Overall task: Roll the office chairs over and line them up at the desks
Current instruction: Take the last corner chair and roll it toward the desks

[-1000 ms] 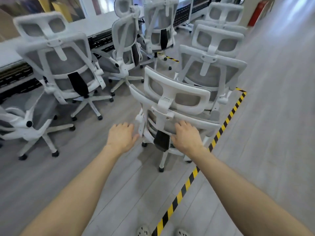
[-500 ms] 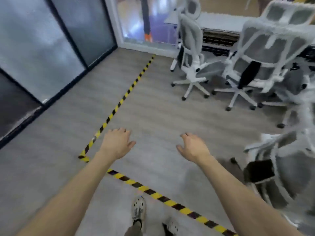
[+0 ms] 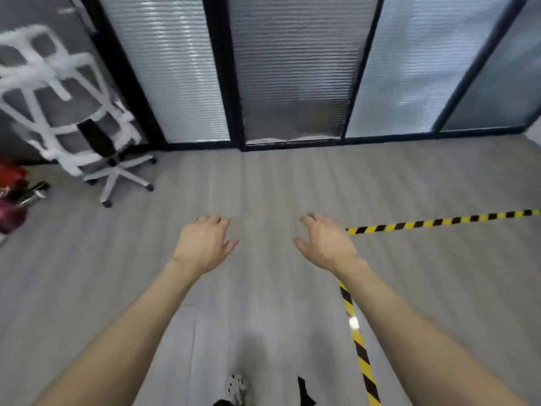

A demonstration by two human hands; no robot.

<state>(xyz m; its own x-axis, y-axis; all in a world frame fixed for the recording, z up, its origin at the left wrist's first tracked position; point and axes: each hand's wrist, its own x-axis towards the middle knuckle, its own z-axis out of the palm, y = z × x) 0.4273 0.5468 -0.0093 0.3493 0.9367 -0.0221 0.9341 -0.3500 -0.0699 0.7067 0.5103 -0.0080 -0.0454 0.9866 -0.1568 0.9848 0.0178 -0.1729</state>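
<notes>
Both hands, left and right, spread, holding nothing; one office chair far left.

I see a grey wood-grain plank floor meeting ribbed frosted glass panels in black frames, yellow-and-black striped tape stuck across it on the right, blurred red clutter far left, and a white perforated shoe at the bottom edge.

Office: swivel chair, blinded glass partitions.
</notes>
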